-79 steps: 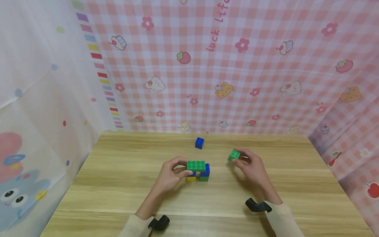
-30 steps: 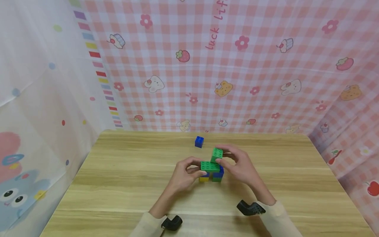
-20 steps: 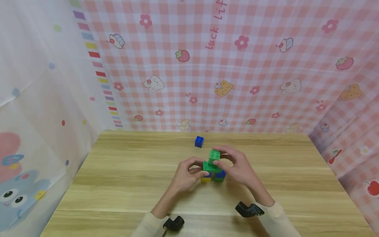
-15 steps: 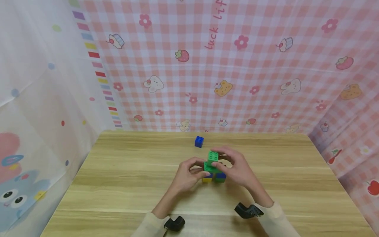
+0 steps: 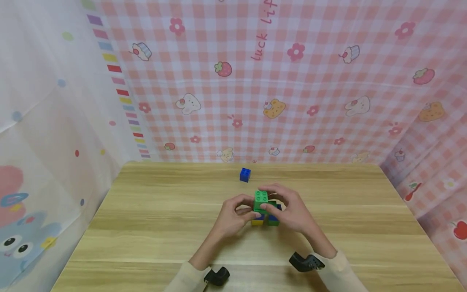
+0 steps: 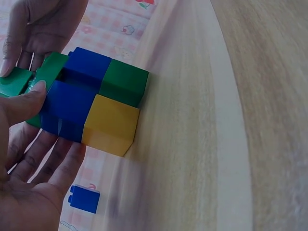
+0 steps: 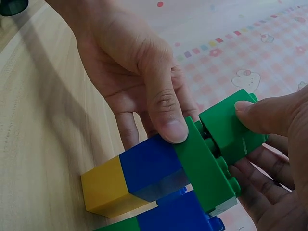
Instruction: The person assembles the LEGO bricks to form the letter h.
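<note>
In the head view my left hand (image 5: 231, 217) grips the left side of a small toy-brick bridge. Its thumb presses where a long green brick (image 7: 204, 166) meets a blue brick (image 7: 151, 161). Under that blue brick sits a yellow brick (image 6: 111, 125); the other column is a second blue brick (image 6: 87, 66) over a green brick (image 6: 124, 82). The long green brick spans both columns. My right hand (image 5: 292, 211) pinches a small square green brick (image 7: 230, 127) at the left end of the span, slightly tilted, with studs showing beneath it in the right wrist view.
A loose blue brick (image 5: 245, 174) lies toward the back edge of the wooden table (image 5: 146, 227). Behind the table hangs a pink checked cloth (image 5: 248, 81), and a white cloth (image 5: 98, 101) covers the left side. Black camera mounts (image 5: 217, 276) sit on both wrists.
My right hand has brought the small green brick leftward and down onto the long brick's left end. My left hand and the bridge have shifted right. The loose blue brick stays put.
</note>
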Motion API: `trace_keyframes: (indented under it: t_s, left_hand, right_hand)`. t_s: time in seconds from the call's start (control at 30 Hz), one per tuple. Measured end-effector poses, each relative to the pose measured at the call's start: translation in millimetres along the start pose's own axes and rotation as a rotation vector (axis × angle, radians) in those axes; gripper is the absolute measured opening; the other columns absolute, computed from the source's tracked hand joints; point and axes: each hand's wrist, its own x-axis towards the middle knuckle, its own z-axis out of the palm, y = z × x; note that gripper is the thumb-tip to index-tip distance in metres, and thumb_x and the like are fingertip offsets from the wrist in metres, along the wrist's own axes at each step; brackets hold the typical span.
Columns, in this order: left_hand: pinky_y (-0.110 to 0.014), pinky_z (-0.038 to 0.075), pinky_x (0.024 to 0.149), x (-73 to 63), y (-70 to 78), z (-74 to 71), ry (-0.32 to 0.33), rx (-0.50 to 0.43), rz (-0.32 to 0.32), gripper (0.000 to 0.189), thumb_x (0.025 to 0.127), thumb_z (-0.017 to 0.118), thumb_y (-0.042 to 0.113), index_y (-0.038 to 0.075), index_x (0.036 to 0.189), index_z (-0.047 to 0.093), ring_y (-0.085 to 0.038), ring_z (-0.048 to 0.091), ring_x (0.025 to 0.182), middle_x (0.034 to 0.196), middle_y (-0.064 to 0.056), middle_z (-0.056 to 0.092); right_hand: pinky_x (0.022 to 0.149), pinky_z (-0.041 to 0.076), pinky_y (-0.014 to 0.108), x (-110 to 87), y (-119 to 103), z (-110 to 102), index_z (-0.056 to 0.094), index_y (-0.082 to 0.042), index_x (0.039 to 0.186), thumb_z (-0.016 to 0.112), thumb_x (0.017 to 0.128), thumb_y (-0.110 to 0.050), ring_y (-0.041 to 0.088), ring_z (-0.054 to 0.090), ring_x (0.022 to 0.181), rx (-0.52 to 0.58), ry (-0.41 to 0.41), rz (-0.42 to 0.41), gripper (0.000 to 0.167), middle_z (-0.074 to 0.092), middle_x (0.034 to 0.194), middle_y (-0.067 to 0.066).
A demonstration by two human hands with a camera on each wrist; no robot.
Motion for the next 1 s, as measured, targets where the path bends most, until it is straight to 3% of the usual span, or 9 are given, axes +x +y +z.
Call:
trace_keyframes:
  t_s: [0.3,0.5,0.77,1.0]
  left_hand:
    - [-0.027,0.058,0.100,-0.7,-2.2,1.1,0.008,-0.003,-0.002,0.029,0.087,0.080,0.003,0.011,0.114,0.072,-0.021,0.066,0.114,0.113,-0.010,0.070]
    - [-0.027,0.058,0.100,-0.3,-4.3,1.9,0.009,-0.010,0.009,0.029,0.086,0.080,0.002,0.011,0.113,0.072,-0.020,0.066,0.114,0.113,-0.011,0.070]
    - [-0.027,0.058,0.099,0.2,-4.6,1.7,0.012,-0.024,0.001,0.030,0.085,0.081,0.000,0.009,0.113,0.072,-0.021,0.067,0.114,0.114,-0.012,0.070]
    - [-0.027,0.058,0.099,0.3,-5.1,1.1,0.013,-0.019,-0.004,0.029,0.086,0.081,0.002,0.008,0.113,0.072,-0.023,0.067,0.115,0.114,-0.012,0.070]
  right_hand:
    - [0.108,0.053,0.052,-2.9,1.9,1.7,0.066,-0.018,0.133,0.074,0.095,-0.017,0.023,0.068,0.113,0.000,0.001,0.007,0.038,0.069,0.123,-0.003]
    - [0.107,0.055,0.050,-4.3,3.1,2.7,0.066,-0.025,0.132,0.075,0.095,-0.020,0.021,0.068,0.112,-0.023,0.007,0.000,0.038,0.069,0.124,-0.005]
    - [0.106,0.055,0.054,-4.8,6.1,4.0,0.066,-0.019,0.132,0.073,0.097,-0.022,0.019,0.066,0.111,-0.033,0.012,-0.006,0.037,0.069,0.122,-0.004]
    - [0.104,0.056,0.052,-4.3,9.8,6.3,0.066,-0.025,0.129,0.073,0.097,-0.021,0.019,0.066,0.110,-0.039,0.024,-0.017,0.033,0.069,0.121,-0.004]
